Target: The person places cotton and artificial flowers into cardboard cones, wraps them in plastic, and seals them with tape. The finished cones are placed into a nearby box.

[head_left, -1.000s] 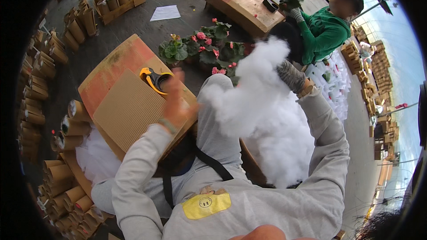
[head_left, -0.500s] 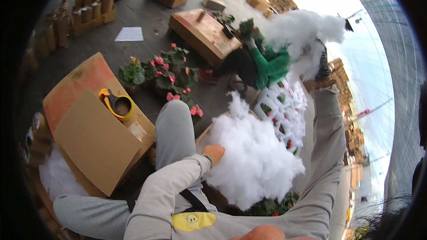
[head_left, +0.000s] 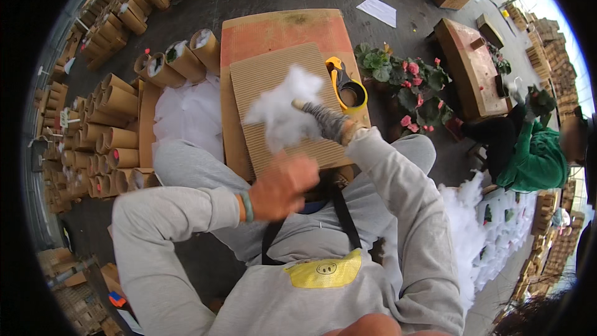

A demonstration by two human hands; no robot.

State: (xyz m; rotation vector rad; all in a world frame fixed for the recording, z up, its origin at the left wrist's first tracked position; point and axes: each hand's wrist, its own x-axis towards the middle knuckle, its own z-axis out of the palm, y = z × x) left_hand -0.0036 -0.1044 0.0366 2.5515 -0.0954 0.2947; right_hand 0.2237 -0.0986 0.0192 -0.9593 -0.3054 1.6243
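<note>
A loose tuft of white fluffy wadding (head_left: 289, 109) is over a corrugated cardboard sheet (head_left: 249, 78) on the box in front of me. My right hand (head_left: 326, 121), in a grey glove, reaches into it, fingers together and closed on its fibres. Nearer to me, my left hand (head_left: 286, 186), bare with a green band at the wrist, is smeared by motion, so its fingers cannot be read. A yellow tape roll (head_left: 354, 95) with an orange and black dispenser lies at the sheet's right edge.
White sheets (head_left: 186, 115) fill a carton at left, beside several brown cardboard tubes (head_left: 183, 62). Pink-flowered potted plants (head_left: 410, 84) stand at right. A big heap of wadding (head_left: 460, 230) lies at my right, near wrapped plants. A co-worker in green (head_left: 528, 155) sits beyond.
My view has swung left to the box. My right hand has come down from far right onto the cardboard with wadding. My left hand has left the big wadding heap.
</note>
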